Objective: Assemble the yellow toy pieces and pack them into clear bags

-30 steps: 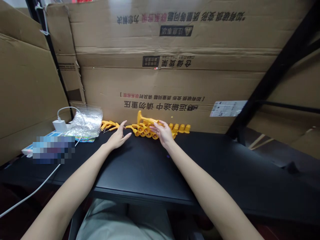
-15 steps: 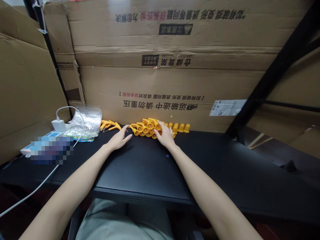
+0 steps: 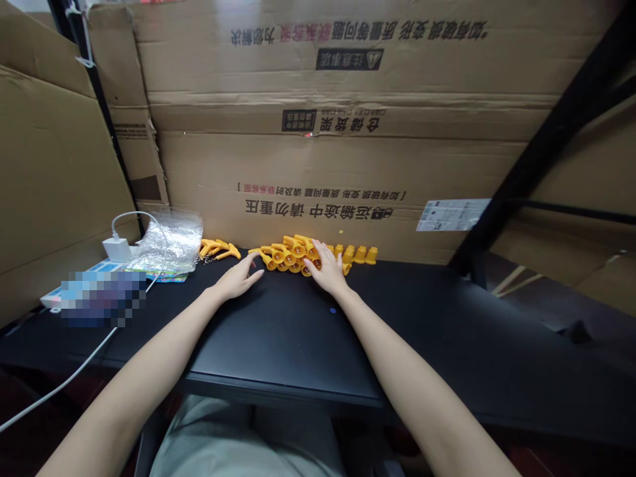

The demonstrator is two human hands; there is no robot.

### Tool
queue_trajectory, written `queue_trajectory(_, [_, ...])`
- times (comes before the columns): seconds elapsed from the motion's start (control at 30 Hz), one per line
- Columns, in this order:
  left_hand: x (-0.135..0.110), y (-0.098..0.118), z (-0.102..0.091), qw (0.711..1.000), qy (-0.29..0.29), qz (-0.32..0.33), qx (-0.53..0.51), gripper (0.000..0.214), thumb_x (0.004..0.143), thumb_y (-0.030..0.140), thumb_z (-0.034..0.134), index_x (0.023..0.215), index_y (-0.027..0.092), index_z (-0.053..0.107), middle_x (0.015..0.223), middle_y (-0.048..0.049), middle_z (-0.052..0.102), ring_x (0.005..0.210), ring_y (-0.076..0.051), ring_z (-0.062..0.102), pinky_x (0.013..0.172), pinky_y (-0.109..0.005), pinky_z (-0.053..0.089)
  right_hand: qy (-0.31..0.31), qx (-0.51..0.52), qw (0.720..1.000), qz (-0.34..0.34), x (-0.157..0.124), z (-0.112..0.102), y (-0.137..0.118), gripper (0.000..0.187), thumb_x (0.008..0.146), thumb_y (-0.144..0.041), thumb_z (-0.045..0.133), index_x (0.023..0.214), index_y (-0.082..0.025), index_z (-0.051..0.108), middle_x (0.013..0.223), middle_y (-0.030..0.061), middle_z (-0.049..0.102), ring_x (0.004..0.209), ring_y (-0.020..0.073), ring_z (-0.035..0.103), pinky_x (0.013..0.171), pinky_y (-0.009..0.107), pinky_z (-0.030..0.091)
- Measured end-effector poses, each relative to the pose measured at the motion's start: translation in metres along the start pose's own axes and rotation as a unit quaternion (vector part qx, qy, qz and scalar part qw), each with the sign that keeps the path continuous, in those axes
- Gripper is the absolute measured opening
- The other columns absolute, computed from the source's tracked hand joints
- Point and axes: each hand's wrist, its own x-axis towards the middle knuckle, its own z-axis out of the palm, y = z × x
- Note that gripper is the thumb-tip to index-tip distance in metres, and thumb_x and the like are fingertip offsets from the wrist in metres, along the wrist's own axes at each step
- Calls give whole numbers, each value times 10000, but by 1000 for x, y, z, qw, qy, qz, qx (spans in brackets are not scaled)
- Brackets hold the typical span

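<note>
A pile of yellow plastic pieces with cup-like open ends (image 3: 283,257) lies at the back of the black table, the open ends turned toward me. My left hand (image 3: 238,277) is at the pile's left end with thumb and fingers apart; whether its fingertips touch a piece I cannot tell. Over the pile's right side rests my right hand (image 3: 326,270), its fingers spread against the pieces and hiding some of them. Several yellow cup-shaped pieces (image 3: 371,255) stand to the right of that hand. Left of the pile lie yellow T-shaped handles (image 3: 227,251) with dark, thin ends.
Behind the black table (image 3: 283,338) stands a cardboard sheet (image 3: 318,159) with printed writing. Clear plastic wrap (image 3: 171,242), a white charger (image 3: 116,249) with its cable and a power strip (image 3: 52,300) lie at the left. A black metal post (image 3: 536,146) slants at the right.
</note>
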Motion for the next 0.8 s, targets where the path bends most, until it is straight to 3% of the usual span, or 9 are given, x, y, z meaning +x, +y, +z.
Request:
queue_trajectory(0.13, [0,0,0,1000,0,-4,-7,550,885,436,419,1364,177,343,1087,-92,584,708,-147,565,770,-338,487,104,27,993,41,6,-7,22,489,885,-410,377,1321,-207,469,1383,114,494,1292,253,426,1094,566,202])
queue_trajectory(0.2, [0,0,0,1000,2,-4,-7,545,882,435,425,1360,185,350,1080,-87,586,704,-146,566,766,-335,486,164,34,982,89,7,-13,43,455,879,-373,357,1242,-164,535,1305,143,553,1234,246,477,1055,490,312])
queue_trajectory(0.3, [0,1,1,1000,-1,-6,-4,537,881,436,424,1351,183,367,1071,-85,591,719,-151,572,767,-332,486,187,48,962,193,7,-19,78,407,846,-347,383,1073,-121,634,1199,166,605,1154,253,528,1000,415,385])
queue_trajectory(0.47, [0,0,1,1000,3,-4,3,504,875,426,439,1317,185,418,1054,-77,611,757,-162,585,765,-324,487,109,92,951,272,11,-17,105,381,847,-402,416,938,-170,704,1197,124,614,1181,232,504,1047,402,338])
queue_trajectory(0.63, [1,-1,2,1000,-5,5,15,441,876,406,446,1239,163,501,1032,-81,635,805,-186,593,782,-343,483,35,65,947,312,15,-13,100,458,894,-490,330,974,-269,723,1316,64,552,1313,315,351,1062,645,151])
queue_trajectory(0.8, [2,-2,2,998,-24,25,49,304,868,361,453,1037,168,616,956,-77,651,844,-201,600,796,-339,477,-2,12,956,293,16,-9,103,548,913,-520,234,983,-283,723,1312,73,552,1290,339,367,1014,711,126])
